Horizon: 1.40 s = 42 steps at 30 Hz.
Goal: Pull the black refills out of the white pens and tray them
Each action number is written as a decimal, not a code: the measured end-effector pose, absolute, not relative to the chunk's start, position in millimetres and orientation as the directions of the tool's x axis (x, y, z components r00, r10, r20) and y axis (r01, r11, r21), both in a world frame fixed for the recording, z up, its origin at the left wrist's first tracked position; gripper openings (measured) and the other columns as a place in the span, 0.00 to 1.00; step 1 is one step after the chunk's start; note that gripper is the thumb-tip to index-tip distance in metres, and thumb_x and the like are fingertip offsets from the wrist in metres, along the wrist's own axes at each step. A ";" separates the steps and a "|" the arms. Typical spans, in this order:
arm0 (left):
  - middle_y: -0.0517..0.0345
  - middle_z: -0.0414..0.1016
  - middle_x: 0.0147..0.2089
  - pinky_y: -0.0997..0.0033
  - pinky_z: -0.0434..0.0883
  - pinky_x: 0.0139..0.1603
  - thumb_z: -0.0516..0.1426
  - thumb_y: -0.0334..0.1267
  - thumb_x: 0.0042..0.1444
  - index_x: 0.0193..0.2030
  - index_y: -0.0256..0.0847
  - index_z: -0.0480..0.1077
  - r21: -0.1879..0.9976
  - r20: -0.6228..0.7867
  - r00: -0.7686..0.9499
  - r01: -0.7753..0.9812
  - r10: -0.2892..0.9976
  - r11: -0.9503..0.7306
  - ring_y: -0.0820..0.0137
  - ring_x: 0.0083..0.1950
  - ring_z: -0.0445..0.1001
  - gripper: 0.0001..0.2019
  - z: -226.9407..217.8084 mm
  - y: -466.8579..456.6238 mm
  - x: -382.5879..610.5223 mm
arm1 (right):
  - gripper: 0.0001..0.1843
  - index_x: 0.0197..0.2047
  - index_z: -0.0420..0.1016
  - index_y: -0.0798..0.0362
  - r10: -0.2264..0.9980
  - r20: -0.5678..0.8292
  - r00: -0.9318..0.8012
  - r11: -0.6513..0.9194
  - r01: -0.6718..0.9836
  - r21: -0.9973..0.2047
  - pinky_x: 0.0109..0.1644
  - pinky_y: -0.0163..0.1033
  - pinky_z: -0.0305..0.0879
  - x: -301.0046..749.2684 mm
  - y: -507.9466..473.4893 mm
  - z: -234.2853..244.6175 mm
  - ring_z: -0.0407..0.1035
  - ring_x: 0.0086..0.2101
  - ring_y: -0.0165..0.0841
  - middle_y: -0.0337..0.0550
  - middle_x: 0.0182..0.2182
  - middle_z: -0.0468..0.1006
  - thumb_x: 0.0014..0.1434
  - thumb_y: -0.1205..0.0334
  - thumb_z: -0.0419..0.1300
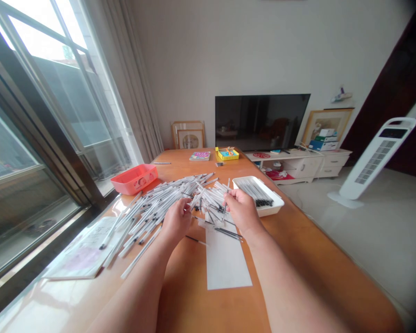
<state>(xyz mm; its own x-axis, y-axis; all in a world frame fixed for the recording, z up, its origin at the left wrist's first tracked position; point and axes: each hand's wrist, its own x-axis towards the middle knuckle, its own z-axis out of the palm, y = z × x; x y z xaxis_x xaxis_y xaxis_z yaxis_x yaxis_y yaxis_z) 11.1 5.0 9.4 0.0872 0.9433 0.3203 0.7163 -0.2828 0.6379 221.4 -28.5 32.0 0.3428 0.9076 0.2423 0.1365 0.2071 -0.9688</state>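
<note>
Held pen piece (228,187) stands nearly upright, leaning right.

Pens (159,200) on table (291,259), between basket (136,181) and tray (271,210)

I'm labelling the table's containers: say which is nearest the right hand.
The white tray, beside the right hand; the red basket and yellow box stand farther off.
</note>
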 end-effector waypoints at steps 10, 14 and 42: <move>0.51 0.80 0.46 0.66 0.68 0.46 0.61 0.49 0.54 0.51 0.38 0.78 0.941 0.112 0.251 0.283 0.962 -0.184 0.64 0.44 0.74 0.22 26.3 -13.9 14.7 | 0.16 0.40 0.69 0.52 0.803 0.211 0.557 0.376 -0.200 -0.905 0.30 0.34 0.67 234.0 -30.9 49.2 0.77 0.36 0.36 0.46 0.37 0.82 0.56 0.49 0.64; 0.49 0.80 0.47 0.66 0.68 0.46 0.62 0.50 0.54 0.50 0.38 0.78 0.940 0.119 0.264 0.280 0.957 -0.194 0.63 0.45 0.74 0.22 25.6 -14.3 15.6 | 0.17 0.40 0.69 0.52 0.784 0.253 0.567 0.414 -0.173 -0.894 0.31 0.36 0.69 235.5 -30.3 48.9 0.77 0.35 0.36 0.48 0.38 0.82 0.56 0.48 0.64; 0.52 0.82 0.47 0.62 0.66 0.57 0.63 0.44 0.53 0.45 0.41 0.80 0.986 0.073 0.365 0.111 0.928 -0.121 0.62 0.50 0.75 0.15 35.1 -23.8 20.8 | 0.18 0.35 0.75 0.53 0.961 0.151 0.230 0.169 -0.058 -0.984 0.33 0.36 0.68 222.7 -38.2 45.1 0.77 0.37 0.38 0.45 0.35 0.82 0.56 0.45 0.63</move>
<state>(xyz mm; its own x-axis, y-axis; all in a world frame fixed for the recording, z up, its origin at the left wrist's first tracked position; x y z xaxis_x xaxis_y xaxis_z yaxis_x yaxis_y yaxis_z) 20.8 -23.8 35.1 0.3652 0.9281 0.0725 0.1109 -0.1207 0.9865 222.7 -38.2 45.1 0.2305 0.9612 0.1515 -0.0575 0.1689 -0.9840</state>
